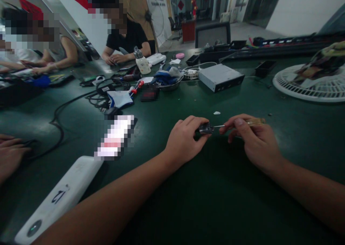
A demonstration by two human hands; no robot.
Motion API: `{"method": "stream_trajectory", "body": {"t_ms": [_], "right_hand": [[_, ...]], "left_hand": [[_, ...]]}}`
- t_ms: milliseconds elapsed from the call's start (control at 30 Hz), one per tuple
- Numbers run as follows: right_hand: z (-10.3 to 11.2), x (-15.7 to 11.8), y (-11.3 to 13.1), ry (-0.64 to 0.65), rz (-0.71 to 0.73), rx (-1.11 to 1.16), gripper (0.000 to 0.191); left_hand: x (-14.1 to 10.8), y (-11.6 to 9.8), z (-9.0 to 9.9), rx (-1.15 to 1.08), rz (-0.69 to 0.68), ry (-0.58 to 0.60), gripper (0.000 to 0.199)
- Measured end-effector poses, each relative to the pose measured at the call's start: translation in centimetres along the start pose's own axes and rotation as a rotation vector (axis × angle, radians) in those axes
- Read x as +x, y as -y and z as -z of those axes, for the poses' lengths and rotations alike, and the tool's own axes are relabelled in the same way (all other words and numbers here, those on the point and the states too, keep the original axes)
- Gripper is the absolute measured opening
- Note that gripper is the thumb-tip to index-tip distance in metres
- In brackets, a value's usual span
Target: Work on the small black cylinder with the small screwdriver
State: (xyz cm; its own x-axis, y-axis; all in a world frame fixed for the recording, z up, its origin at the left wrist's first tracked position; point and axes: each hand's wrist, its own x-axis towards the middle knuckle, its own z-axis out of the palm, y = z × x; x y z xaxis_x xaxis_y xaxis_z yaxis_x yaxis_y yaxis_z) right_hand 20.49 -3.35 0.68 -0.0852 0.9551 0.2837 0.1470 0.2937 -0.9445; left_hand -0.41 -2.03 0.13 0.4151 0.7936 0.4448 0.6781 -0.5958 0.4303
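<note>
Nearest to us, our left hand [185, 141] was closed around a small dark metal part [205, 128], pinching it between the thumb and the fingers. Our right hand [250, 142] pinched a screwdriver [254, 121] with a translucent amber handle, and its thin steel shaft [217, 126] reached across to the part and met it at the metal edge. The two hands were close together above a dark green mat [215, 202], which had a smooth, slightly shiny surface. Much open room lay below and to the right of the hands, and also some free mat before the next things.

To the left lay a long white plastic bar [59, 196] with rounded corners, and beside it an object [114, 137] too blurred for us to tell. A small white flake [217, 112] lay just beyond the hands. Farther away we saw a flat silver metal box [221, 78], a round white fan guard [309, 90] with ribs, and a steel bowl [171, 87] holding blue cloth. Near the bowl were a red-handled screwdriver [137, 87] and coiled black cables [105, 94]. At the left edge was a co-worker's hand [10, 153], and across the table sat a person in a black shirt [126, 40].
</note>
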Motion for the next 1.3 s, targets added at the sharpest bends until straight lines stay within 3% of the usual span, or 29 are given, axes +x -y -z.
{"method": "stream_trajectory", "body": {"t_ms": [233, 600, 733, 1033, 1300], "right_hand": [[0.31, 0.03, -0.27, 0.008, -0.05, 0.124, 0.032], [0.04, -0.02, -0.19, -0.01, -0.038, 0.122, 0.03], [-0.14, 0.05, 0.05, -0.005, -0.011, 0.009, 0.033], [-0.01, -0.01, 0.04, -0.009, -0.092, 0.089, 0.035], [-0.2, -0.52, 0.13, -0.053, 0.021, 0.06, 0.025]], "left_hand": [[0.03, -0.14, 0.11, 0.021, -0.018, 0.031, 0.026], [0.08, 0.01, -0.01, 0.023, -0.053, 0.089, 0.029], [0.02, -0.01, -0.04, 0.039, -0.056, 0.075, 0.028], [0.05, -0.17, 0.12, 0.035, -0.028, 0.039, 0.026], [0.01, 0.15, -0.15, -0.004, 0.045, -0.041, 0.029]]}}
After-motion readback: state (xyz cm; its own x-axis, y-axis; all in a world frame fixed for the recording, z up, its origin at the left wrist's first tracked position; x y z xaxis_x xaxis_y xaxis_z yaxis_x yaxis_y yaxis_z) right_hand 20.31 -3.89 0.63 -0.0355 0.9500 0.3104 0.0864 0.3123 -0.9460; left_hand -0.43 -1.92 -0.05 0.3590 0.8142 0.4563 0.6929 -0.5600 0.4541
